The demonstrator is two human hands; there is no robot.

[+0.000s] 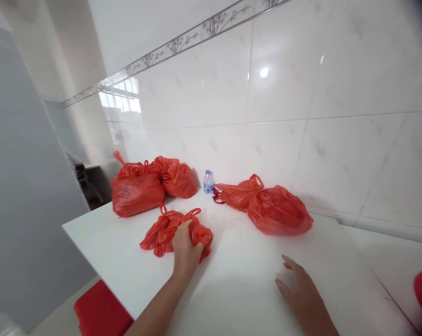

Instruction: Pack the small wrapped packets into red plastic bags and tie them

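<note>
My left hand (186,245) is closed on a crumpled red plastic bag (163,232) that lies on the white table (238,275). Its fingertips are sunk in the folds, and the bag's loop handles stick up beside them. To the right, my right hand (298,287) hovers over the table, thumb and fingers apart, holding nothing. Nearest to it is a full-looking red plastic bag (280,212), with a flatter red bag (240,193) touching its left side. What the bags contain is hidden.
Two bulky red bags, one at the left (138,193) and one behind it (180,179), stand near the tiled wall (224,102). A small clear bottle (208,183) with a blue cap is between the bag groups. Below the table's left edge is a red stool (102,310).
</note>
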